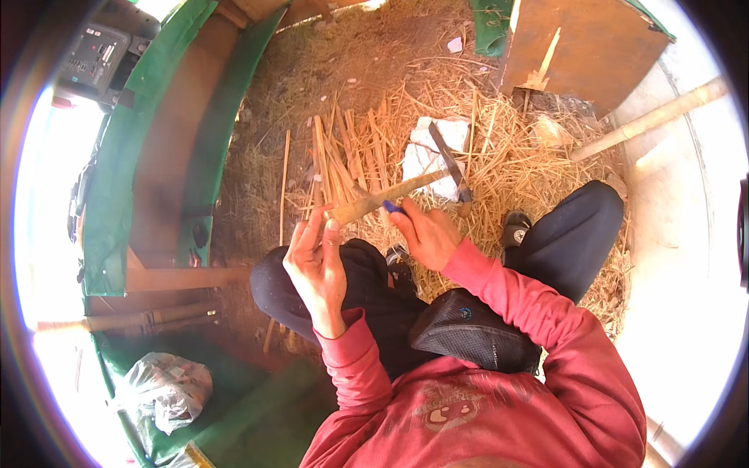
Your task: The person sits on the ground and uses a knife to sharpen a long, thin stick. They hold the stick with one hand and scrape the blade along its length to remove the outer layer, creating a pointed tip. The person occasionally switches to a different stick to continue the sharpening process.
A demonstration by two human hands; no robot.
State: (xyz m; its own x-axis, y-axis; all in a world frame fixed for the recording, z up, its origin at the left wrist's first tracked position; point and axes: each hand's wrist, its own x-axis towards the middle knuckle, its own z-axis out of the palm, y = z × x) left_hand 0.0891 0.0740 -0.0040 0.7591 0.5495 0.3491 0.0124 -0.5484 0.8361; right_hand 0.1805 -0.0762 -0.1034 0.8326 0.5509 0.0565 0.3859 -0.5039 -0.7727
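A forked wooden stick (pixel 363 206) is held slantwise in front of me, above my knees. My left hand (pixel 318 261) grips its thick near end between the thumb and fingers. Close to the fork, my right hand (pixel 431 236) is closed on a small blue object (pixel 392 207), whose kind I cannot make out; its tip is at the stick's side. Beyond the stick's thin end, a dark-bladed machete (pixel 446 152) leans across a white stone block (pixel 424 162), its handle end toward me.
Split wood strips (pixel 321 156) and straw-like shavings (pixel 499 152) cover the ground ahead. A wooden board (pixel 581 58) stands at the far right, near a bamboo pole (pixel 651 117). On the left are a green-edged wooden frame (pixel 168 132) and a plastic bag (pixel 168 388).
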